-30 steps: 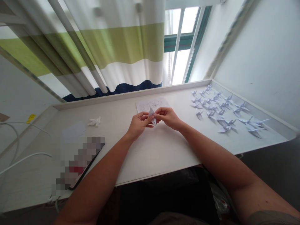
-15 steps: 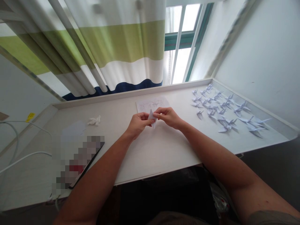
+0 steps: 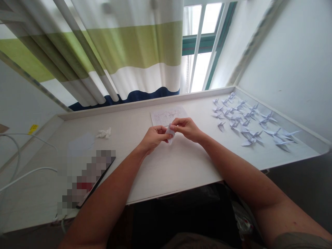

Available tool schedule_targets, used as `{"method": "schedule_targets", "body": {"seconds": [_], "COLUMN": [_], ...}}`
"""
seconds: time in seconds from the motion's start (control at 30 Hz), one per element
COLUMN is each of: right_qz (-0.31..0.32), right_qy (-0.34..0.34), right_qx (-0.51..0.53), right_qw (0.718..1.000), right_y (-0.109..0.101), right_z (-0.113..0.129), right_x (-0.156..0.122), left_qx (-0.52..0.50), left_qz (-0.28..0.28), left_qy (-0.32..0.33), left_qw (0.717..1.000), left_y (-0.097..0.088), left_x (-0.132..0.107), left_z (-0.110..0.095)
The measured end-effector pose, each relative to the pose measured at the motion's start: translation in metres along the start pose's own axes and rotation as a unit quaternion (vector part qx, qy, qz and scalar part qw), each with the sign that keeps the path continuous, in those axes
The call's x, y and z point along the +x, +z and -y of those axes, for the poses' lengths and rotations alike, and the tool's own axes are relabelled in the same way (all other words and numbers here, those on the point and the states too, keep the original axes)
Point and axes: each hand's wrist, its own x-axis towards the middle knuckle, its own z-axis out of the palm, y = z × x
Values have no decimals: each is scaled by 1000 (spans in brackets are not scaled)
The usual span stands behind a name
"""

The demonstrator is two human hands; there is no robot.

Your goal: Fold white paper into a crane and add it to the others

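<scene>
A small folded piece of pale paper is pinched between my left hand and my right hand, just above the middle of the white table. Both hands close their fingertips on it, left from below-left, right from the top-right. Much of the paper is hidden by my fingers. A printed instruction sheet lies flat on the table right behind my hands.
Several finished paper cranes are spread over the table's right part. A crumpled white scrap and a blank sheet lie to the left, near a blurred flat object. White cables run at far left. Curtain and window stand behind.
The folded paper has been turned and drawn in between my fingers, showing less of its point than a second ago. My hands stay at nearly the same spot.
</scene>
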Motion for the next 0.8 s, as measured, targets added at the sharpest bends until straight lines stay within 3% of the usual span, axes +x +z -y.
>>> {"method": "schedule_targets", "body": {"seconds": [0.47,0.8], "right_qz": [-9,-25], "right_qy": [20,-21], "right_qx": [-10,-54], "right_qw": [1000,998], "right_y": [0,2], "right_z": [-2,4], "right_x": [0,-2], "left_qx": [-6,-16], "left_qz": [11,21], "left_qy": [-21,-34], "left_qw": [1000,999], "left_y": [0,-2], "left_x": [2,2], "left_z": [3,4]}}
